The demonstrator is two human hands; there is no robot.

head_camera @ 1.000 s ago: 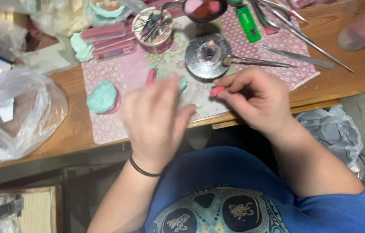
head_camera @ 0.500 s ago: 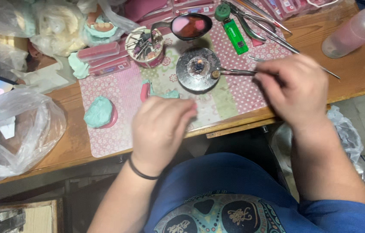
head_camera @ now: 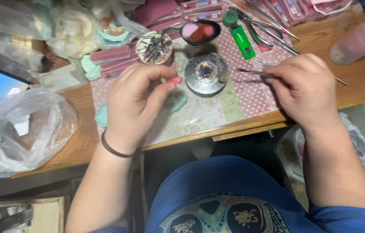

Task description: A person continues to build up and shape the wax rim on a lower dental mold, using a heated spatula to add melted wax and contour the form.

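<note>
Left hand (head_camera: 137, 101) pinched a pink wax piece (head_camera: 174, 80); right hand (head_camera: 305, 88) gripped a metal tool (head_camera: 255, 73), best held steadily over the burner (head_camera: 206, 73) flame.

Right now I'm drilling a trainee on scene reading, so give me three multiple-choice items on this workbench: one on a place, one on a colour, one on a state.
1. Where is the green lighter?
A. beyond the round metal burner
B. inside the clear bag
C. on the lap

2. What colour is the small piece in the left hand?
A. black
B. pink
C. yellow

3. What is the state of the round metal burner?
A. covered
B. tipped over
C. lit

A: it lies on the dotted mat past the burner.
B: the small piece is pink.
C: a small flame shows at its middle.
</note>
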